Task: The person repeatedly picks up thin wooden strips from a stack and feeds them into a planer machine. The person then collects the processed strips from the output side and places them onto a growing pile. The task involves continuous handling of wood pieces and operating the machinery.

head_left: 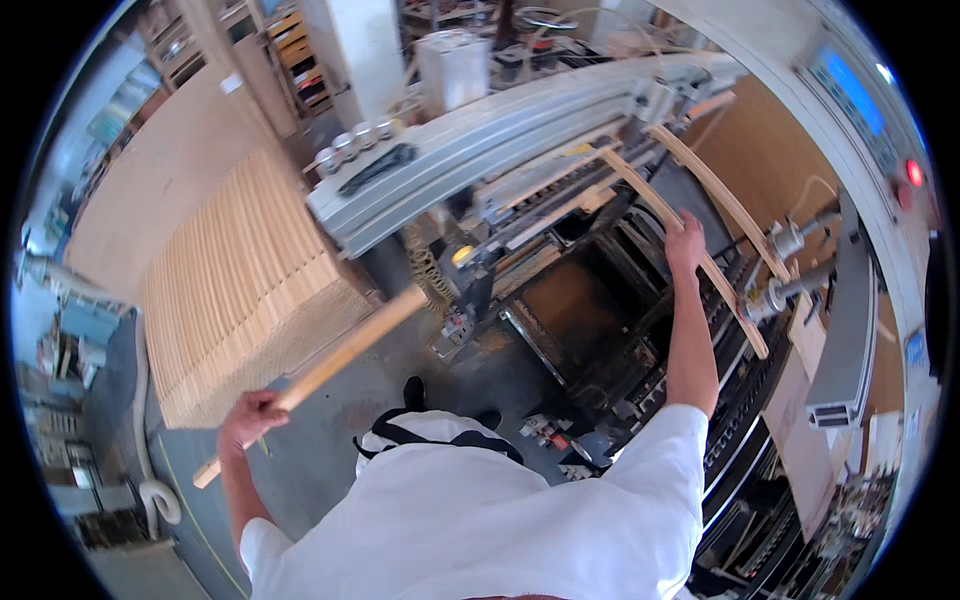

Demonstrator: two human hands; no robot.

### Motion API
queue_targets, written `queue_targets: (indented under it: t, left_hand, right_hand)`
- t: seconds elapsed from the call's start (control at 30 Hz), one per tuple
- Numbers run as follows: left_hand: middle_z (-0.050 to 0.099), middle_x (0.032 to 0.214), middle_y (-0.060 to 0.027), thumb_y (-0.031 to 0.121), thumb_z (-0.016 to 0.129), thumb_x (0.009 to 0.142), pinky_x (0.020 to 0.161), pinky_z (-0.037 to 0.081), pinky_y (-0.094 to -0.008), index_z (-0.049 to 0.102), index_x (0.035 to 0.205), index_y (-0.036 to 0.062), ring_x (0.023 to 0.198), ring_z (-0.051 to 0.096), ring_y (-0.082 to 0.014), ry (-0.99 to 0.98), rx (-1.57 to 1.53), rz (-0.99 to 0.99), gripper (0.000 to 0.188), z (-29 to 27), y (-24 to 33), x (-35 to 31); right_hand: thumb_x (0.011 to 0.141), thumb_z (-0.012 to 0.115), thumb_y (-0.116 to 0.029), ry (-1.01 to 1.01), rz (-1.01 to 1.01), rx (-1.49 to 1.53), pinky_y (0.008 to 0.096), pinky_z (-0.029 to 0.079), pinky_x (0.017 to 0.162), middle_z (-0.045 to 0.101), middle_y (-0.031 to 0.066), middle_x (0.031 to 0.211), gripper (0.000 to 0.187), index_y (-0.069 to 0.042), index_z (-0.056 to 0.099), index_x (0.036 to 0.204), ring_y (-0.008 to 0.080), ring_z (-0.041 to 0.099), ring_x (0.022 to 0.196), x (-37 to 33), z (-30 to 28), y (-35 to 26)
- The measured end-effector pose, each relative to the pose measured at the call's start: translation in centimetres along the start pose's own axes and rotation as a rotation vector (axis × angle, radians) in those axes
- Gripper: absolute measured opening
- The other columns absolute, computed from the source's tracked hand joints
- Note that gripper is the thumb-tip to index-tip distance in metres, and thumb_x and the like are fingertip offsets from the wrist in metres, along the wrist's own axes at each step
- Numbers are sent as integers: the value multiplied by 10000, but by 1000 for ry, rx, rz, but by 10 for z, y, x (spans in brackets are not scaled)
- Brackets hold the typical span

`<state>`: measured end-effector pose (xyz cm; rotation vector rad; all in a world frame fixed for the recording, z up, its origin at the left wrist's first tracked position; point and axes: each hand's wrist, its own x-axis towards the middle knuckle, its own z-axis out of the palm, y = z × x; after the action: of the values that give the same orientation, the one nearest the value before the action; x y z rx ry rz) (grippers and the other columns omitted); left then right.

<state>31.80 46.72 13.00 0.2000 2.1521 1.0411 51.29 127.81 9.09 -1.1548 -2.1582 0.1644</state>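
On the left, my left hand [250, 420] is closed around a long straight wooden strip [350, 345], gripping it toward its near end. The strip slants up toward the middle, in front of a tall stack of wooden strips [240, 290]. Over on the right, my right hand [685, 243] has its fingers wrapped on a second, thinner wooden slat [722, 280], which lies across the machine. Farther right is another, slightly curved slat [715, 180], beside a round metal clamp cylinder [785, 240]. A second cylinder [763, 300] sits by the lower end of the slat under my hand.
A grey metal beam [470, 140] crosses ahead, with a black tool [378, 168] and several small cans [345, 145] on it. The dark machine bed [590, 310] stands at the right. A control panel [855, 95] with a red lamp [914, 172] is at the far right. A pale hose [142, 400] runs down the left.
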Motion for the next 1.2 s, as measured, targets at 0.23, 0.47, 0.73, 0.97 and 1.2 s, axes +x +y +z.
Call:
queue_targets:
  t: [0.23, 0.47, 0.73, 0.97, 1.2]
  left_hand:
    - [606, 763, -3, 190, 675, 824, 625, 453, -269, 656, 976, 20, 686, 553, -101, 238, -133, 63, 229, -109, -27, 18]
    - [667, 807, -77, 250, 653, 854, 680, 493, -328, 691, 1010, -17, 731, 620, -169, 575, -144, 167, 311, -215, -63, 176]
    - [716, 943, -197, 350, 658, 792, 824, 538, -394, 690, 993, -32, 949, 692, -323, 773, 214, -182, 433, -281, -76, 360]
    - [655, 1172, -212, 345, 610, 844, 909, 523, -378, 608, 1192, -15, 1074, 647, -328, 507, 107, -112, 501, -272, -23, 408]
    - [360, 1464, -306, 412, 646, 840, 1127, 326, -437, 418, 1414, -12, 1384, 332, -414, 599, 604, 437, 749, -200, -60, 350]
  right_hand:
    - [918, 654, -106, -134, -23, 690, 278, 514, 792, 673, 80, 966, 232, 38, 650, 1099, 147, 628, 856, -98, -1, -104]
    - [886, 680, -57, -556, -1, 774, 288, 514, 810, 663, 76, 967, 216, 38, 646, 1077, 142, 613, 882, -236, 9, -226]
    - [831, 726, -66, -843, 95, 517, 257, 497, 755, 689, 81, 894, 250, 42, 675, 1051, 108, 602, 778, -377, -7, -316]
    - [852, 705, -82, -817, 376, 405, 254, 510, 771, 695, 70, 934, 294, 31, 645, 1117, 121, 636, 824, -455, -32, -277]
    - [850, 708, -104, -756, 320, 350, 282, 497, 761, 642, 66, 849, 186, 31, 647, 963, 121, 612, 841, -527, -43, -269]
